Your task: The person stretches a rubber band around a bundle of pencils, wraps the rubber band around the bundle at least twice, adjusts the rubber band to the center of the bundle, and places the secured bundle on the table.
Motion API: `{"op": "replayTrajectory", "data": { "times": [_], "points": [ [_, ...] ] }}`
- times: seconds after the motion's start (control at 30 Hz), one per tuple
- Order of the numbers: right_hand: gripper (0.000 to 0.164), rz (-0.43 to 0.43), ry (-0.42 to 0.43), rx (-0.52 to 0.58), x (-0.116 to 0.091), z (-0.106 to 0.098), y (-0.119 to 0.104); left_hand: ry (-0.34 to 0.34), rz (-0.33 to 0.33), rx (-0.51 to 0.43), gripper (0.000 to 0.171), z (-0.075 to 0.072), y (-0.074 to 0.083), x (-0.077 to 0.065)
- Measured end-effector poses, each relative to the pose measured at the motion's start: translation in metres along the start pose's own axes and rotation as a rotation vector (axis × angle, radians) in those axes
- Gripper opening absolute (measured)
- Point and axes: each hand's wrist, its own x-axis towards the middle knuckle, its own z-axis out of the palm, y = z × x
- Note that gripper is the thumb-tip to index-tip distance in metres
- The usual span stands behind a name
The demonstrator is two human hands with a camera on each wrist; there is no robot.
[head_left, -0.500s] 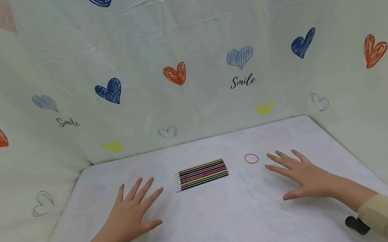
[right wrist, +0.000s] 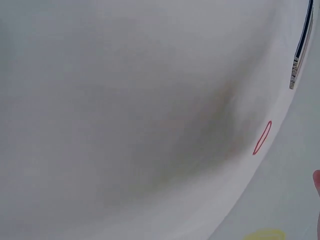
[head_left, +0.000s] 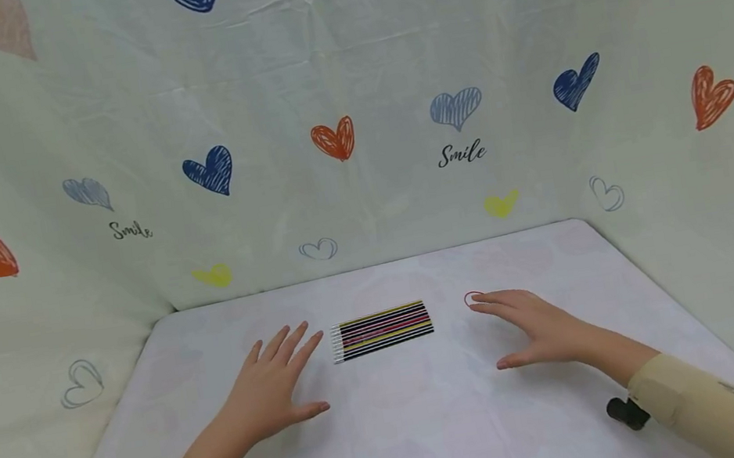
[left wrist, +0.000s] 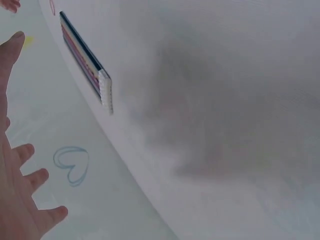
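A row of slim striped pencils (head_left: 382,330), black, yellow and red with white ends, lies side by side on the white table. To their right is a thin red rubber band (head_left: 466,299), partly covered by my right fingertips in the head view; its full loop shows in the right wrist view. My right hand (head_left: 544,327) hovers palm down, fingers extended and thumb apart. Left of the pencils' white ends, my left hand (head_left: 267,398) is spread and holds nothing, its fingertips close to those ends.
A pale cloth printed with hearts (head_left: 334,140) and "Smile" hangs behind and along both sides of the table (head_left: 399,446). The table's far edge runs just beyond the pencils. A black wrist mount (head_left: 628,413) hangs under the right sleeve, another under the left.
Both hands have moved inward: the right one leftward over the rubber band, its fingers closer together, the left one rightward toward the pencils. The pencils and rubber band have not moved.
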Motion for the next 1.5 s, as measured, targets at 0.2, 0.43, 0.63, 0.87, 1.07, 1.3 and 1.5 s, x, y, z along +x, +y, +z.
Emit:
{"op": "replayTrajectory", "data": {
  "times": [0.2,0.43,0.63,0.87,1.07,1.3,1.5],
  "points": [
    [0.089,0.069,-0.036,0.114,0.034,0.006,-0.007,-0.038,-0.023,-0.035,0.106,-0.002,0.006,0.022],
    [0.085,0.081,-0.083,0.181,0.062,0.012,-0.012,-0.065,-0.01,-0.091,0.106,-0.008,0.004,0.036],
    [0.08,0.164,-0.1,0.27,0.088,0.024,-0.013,-0.054,-0.028,-0.198,0.1,-0.012,0.001,0.058],
    [0.08,0.25,-0.136,0.459,0.105,0.044,-0.014,-0.105,-0.12,-0.358,0.098,0.007,0.016,0.074],
    [0.082,0.26,-0.173,0.542,0.12,0.059,-0.007,-0.124,-0.227,-0.48,0.096,0.019,0.015,0.09],
    [0.085,0.279,-0.191,0.612,0.132,0.078,0.002,-0.167,-0.206,-0.542,0.09,0.032,0.012,0.109],
    [0.087,0.282,-0.179,0.625,0.139,0.089,0.005,-0.223,-0.172,-0.55,0.091,0.042,0.016,0.122]
  ]
}}
